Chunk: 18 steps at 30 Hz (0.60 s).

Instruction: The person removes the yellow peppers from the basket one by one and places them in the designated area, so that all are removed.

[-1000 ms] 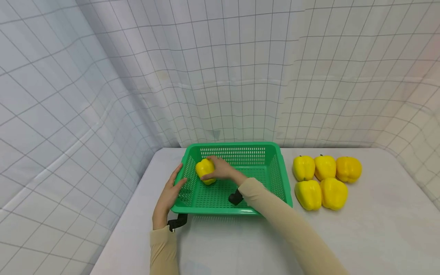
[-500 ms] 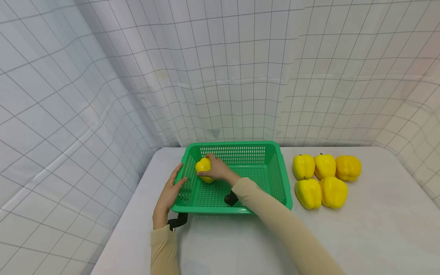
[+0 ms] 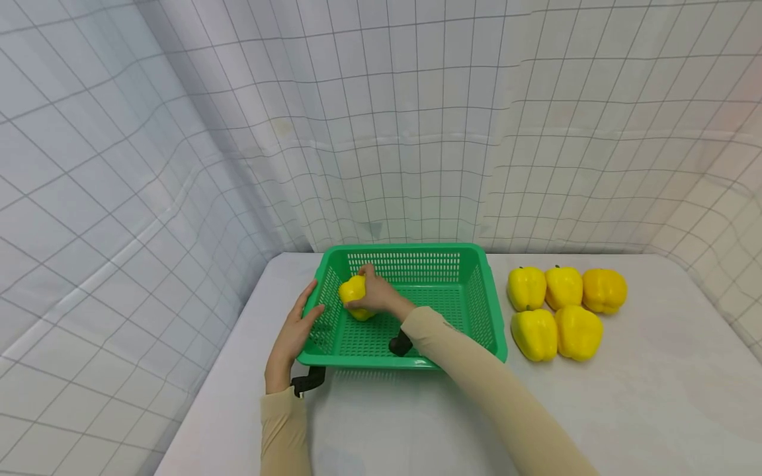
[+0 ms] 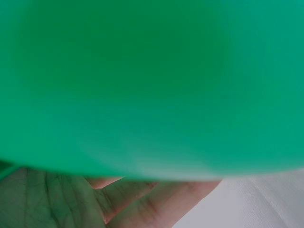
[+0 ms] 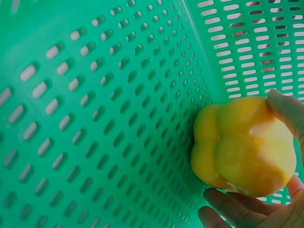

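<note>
A green plastic basket (image 3: 387, 363) with slotted walls stands on the white table. Inside, toward its left end, lies a yellow bell pepper (image 3: 352, 289), and my right hand (image 3: 381, 295) holds it from the right. The right wrist view has that same pepper (image 5: 242, 147) on the slotted floor near a wall, thumb on one side and fingers on the other. My left hand (image 3: 293, 336) grips the basket's left rim, thumb over the edge. In the left wrist view the green rim (image 4: 152, 118) fills most of the picture and covers part of the left hand (image 4: 137, 204).
To the right of the basket, several yellow bell peppers (image 3: 563, 291) sit on the table (image 3: 655, 383) in two rows. White grid-patterned curtains (image 3: 405, 132) enclose the table at the back and sides.
Over the last second my right hand has shifted slightly left and closer round the pepper, which stays in nearly the same spot. My left hand keeps its place on the rim.
</note>
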### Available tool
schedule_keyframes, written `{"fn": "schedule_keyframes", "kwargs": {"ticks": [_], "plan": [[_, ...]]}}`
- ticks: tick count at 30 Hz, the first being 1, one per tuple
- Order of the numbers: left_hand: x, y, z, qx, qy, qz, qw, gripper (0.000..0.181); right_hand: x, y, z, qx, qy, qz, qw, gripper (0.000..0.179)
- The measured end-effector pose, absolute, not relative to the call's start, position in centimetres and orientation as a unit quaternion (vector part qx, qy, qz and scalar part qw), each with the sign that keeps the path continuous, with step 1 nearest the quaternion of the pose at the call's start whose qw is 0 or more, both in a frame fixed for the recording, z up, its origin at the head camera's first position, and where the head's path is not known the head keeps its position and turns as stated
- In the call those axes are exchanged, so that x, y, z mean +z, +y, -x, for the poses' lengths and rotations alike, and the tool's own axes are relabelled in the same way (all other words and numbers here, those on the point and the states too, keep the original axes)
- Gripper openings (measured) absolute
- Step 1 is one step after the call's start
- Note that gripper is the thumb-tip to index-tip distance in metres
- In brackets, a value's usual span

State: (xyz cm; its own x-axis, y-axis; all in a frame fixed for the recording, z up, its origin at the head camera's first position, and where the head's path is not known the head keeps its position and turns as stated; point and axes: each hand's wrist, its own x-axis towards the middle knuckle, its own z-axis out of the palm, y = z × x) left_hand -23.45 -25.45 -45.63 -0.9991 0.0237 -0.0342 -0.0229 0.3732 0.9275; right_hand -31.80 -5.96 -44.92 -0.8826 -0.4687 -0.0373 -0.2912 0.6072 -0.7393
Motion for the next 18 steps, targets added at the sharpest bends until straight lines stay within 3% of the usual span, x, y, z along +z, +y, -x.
{"fn": "schedule_keyframes", "kwargs": {"ticks": [18], "plan": [[-45.39,-25.27,23.23,0.555,0.832,0.000,0.019,0.058,-44.63,-5.05,31.51,-0.370,0.893,0.215,0.137,0.072]]}}
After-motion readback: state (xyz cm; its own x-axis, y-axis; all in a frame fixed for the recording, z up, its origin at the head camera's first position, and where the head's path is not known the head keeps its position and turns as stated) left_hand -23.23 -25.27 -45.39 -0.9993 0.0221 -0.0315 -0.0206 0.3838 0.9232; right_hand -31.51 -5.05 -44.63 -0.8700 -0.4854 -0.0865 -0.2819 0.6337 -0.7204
